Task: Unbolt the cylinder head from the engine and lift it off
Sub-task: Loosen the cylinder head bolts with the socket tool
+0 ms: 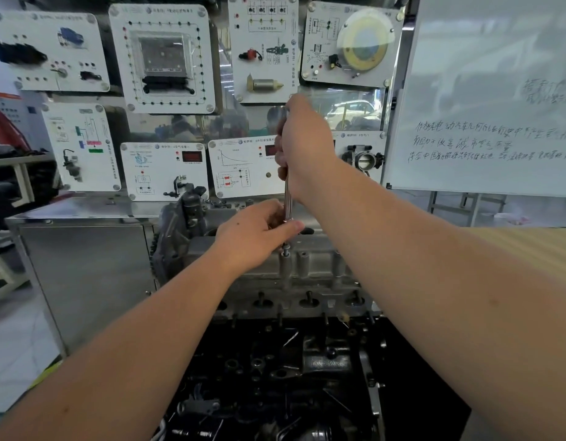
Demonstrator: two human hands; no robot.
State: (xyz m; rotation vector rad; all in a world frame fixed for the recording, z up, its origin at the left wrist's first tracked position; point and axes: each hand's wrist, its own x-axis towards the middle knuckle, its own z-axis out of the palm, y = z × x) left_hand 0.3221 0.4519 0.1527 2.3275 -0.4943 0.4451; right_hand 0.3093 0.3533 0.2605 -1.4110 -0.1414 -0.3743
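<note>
Right hand grips my upright wrench, left hand pinches its base; cylinder head looks heavy, rigid—I'd lift by both ends.

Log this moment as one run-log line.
right hand: grips wrench | left hand: steadies shaft | cylinder head: still mounted

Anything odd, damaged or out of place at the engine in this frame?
Nothing stands out. The right hand and left hand grip an upright wrench over a bolt on the cylinder head.
</note>
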